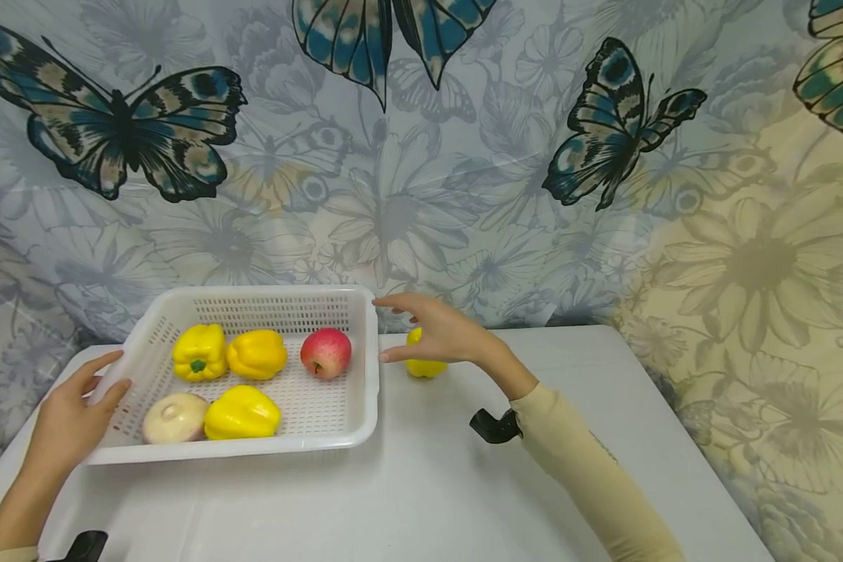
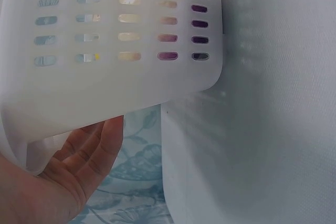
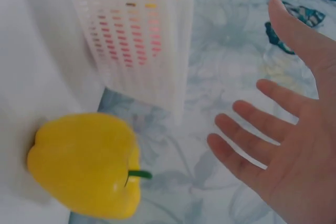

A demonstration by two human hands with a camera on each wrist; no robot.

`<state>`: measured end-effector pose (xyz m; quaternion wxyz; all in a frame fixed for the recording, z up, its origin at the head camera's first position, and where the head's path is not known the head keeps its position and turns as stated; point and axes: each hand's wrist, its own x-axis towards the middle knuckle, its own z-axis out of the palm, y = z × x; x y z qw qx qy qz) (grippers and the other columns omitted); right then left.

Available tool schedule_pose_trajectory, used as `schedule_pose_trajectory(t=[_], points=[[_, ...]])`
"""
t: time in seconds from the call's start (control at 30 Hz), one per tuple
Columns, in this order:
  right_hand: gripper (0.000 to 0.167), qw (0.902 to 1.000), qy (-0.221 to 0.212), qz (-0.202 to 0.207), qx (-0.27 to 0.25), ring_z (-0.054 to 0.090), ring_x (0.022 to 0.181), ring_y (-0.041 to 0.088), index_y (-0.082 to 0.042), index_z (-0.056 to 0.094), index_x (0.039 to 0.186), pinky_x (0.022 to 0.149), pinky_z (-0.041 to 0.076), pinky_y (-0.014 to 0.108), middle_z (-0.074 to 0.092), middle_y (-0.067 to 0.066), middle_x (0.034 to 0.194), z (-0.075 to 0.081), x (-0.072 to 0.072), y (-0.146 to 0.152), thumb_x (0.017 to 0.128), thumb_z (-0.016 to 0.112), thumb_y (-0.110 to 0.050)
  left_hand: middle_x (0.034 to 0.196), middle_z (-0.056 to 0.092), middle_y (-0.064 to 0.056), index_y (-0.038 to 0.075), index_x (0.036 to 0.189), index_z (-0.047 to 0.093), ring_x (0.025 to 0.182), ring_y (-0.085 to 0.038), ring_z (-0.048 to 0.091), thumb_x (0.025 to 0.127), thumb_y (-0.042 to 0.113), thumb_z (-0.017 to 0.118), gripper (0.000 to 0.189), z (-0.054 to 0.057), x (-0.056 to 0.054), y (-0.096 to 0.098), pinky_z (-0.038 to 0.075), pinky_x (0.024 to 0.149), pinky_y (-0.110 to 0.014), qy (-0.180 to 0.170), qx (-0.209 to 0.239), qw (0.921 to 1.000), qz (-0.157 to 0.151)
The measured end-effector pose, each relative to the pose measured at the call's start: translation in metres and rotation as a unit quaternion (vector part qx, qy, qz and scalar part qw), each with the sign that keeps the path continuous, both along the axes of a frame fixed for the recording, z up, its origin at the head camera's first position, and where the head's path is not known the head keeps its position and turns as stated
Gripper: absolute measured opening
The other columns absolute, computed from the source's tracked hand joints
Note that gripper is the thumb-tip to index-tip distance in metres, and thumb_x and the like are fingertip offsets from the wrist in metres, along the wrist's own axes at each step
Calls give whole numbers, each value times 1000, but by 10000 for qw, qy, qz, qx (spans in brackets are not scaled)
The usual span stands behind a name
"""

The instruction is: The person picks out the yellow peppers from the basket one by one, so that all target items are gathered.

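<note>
A white plastic basket (image 1: 323,446) with slotted walls stands on the table. Three yellow bell peppers, one of them a pepper (image 1: 242,412) near the front, lie inside with a red apple (image 1: 325,353) and a pale onion (image 1: 176,417). At the basket's left end my left hand (image 1: 73,417) grips the rim; in the left wrist view its fingers (image 2: 107,140) bend behind the lip. My right hand (image 1: 446,332) is by the right end, thumb and fingers spread, apart from the rim in the right wrist view. Behind it, another yellow bell pepper (image 3: 86,163) sits on the table, partly hidden in the head view.
The white table (image 1: 449,484) reaches back to a cloth backdrop (image 1: 407,195) printed with flowers and butterflies. Its right edge slopes away beyond my right forearm. Black straps, such as the strap (image 1: 495,427) at my right wrist, hang from both wrists.
</note>
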<state>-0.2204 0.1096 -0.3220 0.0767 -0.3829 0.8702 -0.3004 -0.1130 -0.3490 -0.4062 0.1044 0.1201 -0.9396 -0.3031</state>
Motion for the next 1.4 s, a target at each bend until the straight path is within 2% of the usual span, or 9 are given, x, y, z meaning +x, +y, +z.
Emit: schedule_pose_trajectory(t=[0.1, 0.23, 0.6, 0.73, 1.07, 1.13, 1.2, 1.3, 1.4], points=[[77, 9998, 151, 16, 153, 52, 124, 23, -10, 48, 144, 99, 46, 40, 49, 3, 146, 3, 4, -9, 80, 79, -42, 121, 46, -47, -5, 147, 34, 101, -61, 52, 101, 17, 53, 55, 0, 0, 0, 48, 64, -57, -2, -4, 10000, -12], [76, 9992, 202, 25, 353, 53, 124, 20, -13, 48, 144, 99, 45, 39, 47, 0, 148, 5, 7, -23, 81, 78, -43, 121, 47, -46, -5, 147, 34, 99, -61, 53, 100, 17, 53, 55, -1, 0, -1, 49, 63, -55, 9, -20, 10000, -42], [78, 9976, -35, 367, 591, 53, 121, 17, -16, 44, 147, 92, 49, 33, 46, -4, 148, 12, 14, -54, 82, 77, -43, 122, 46, -46, -4, 147, 35, 103, -61, 50, 101, 17, 52, 54, -5, 1, 3, 45, 71, -63, 97, 20, 9999, -43], [77, 9974, -84, 421, 578, 54, 121, 20, -12, 43, 148, 91, 49, 30, 46, 0, 148, 13, 15, -65, 83, 78, -37, 121, 46, -46, -4, 147, 35, 100, -60, 51, 101, 17, 52, 54, -4, 0, 3, 46, 68, -60, 135, 7, 9999, -90], [69, 9972, -135, 315, 661, 46, 133, 18, -8, 46, 145, 107, 37, 28, 50, 4, 146, 9, 16, -96, 88, 74, -34, 121, 46, -45, -4, 147, 35, 99, -60, 53, 100, 16, 53, 54, -2, -1, 2, 49, 65, -58, 82, 11, 9999, -64], [66, 9969, -81, 262, 732, 49, 131, 18, -7, 47, 144, 106, 38, 27, 53, 4, 143, 9, 17, -103, 89, 73, -32, 121, 47, -45, -4, 147, 35, 99, -60, 53, 100, 16, 53, 54, -2, -1, 1, 49, 66, -58, 104, -22, 9999, -49], [65, 9965, -139, 169, 810, 58, 118, 16, -7, 47, 144, 103, 40, 25, 61, 4, 134, 8, 19, -110, 90, 72, -33, 121, 47, -45, -4, 147, 35, 99, -60, 53, 100, 16, 54, 54, -2, -1, 0, 48, 65, -57, 107, -38, 9999, -33], [62, 9960, -153, 84, 881, 61, 108, 14, -8, 48, 143, 100, 42, 24, 62, 3, 131, 6, 22, -120, 91, 71, -33, 120, 47, -45, -4, 147, 36, 98, -60, 54, 100, 16, 54, 54, -1, -1, -1, 49, 62, -54, 100, -41, 9999, -30], [62, 9956, -133, 122, 919, 58, 115, 13, -9, 49, 143, 102, 41, 25, 57, 3, 139, 4, 25, -130, 91, 70, -35, 120, 47, -46, -5, 147, 35, 96, -60, 55, 100, 16, 54, 54, -1, 0, -1, 49, 59, -50, 85, -27, 10000, -41]])
